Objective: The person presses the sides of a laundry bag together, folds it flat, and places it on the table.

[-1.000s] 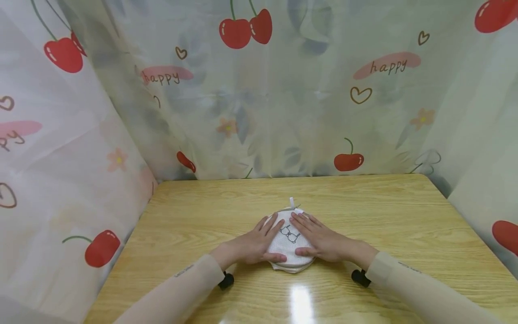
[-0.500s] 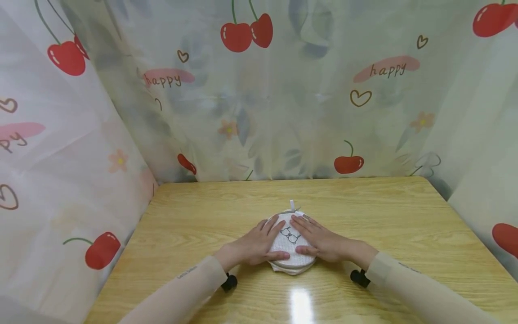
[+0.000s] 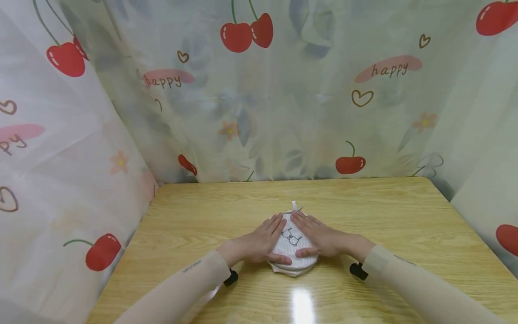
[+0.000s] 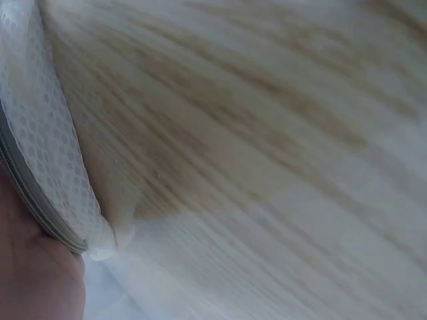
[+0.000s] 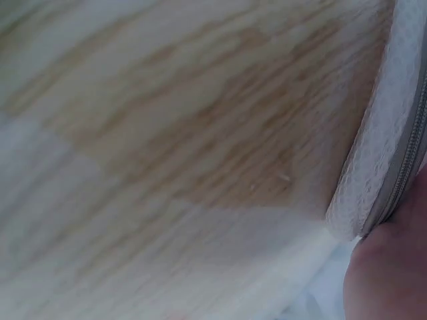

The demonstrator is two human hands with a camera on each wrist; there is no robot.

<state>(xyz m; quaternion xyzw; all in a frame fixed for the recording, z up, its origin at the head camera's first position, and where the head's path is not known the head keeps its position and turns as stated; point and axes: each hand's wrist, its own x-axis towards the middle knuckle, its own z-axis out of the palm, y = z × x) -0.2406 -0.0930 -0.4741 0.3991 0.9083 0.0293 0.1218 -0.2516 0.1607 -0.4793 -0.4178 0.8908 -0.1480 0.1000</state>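
1. Left hand (image 3: pixel 261 243): fingers straight, thumb spread, resting on the round mesh zip pouch (image 3: pixel 293 245) at left, gripping nothing.
2. The pouch lies on the wood-grain table (image 3: pixel 202 209).
3. Right hand (image 3: pixel 321 237): fingers straight, thumb spread, resting at right, gripping nothing.

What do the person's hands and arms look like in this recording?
The left hand and right hand are bare. The left sleeve and right sleeve are long and beige, each with small dark print too small to read. A black piece shows by each wrist.
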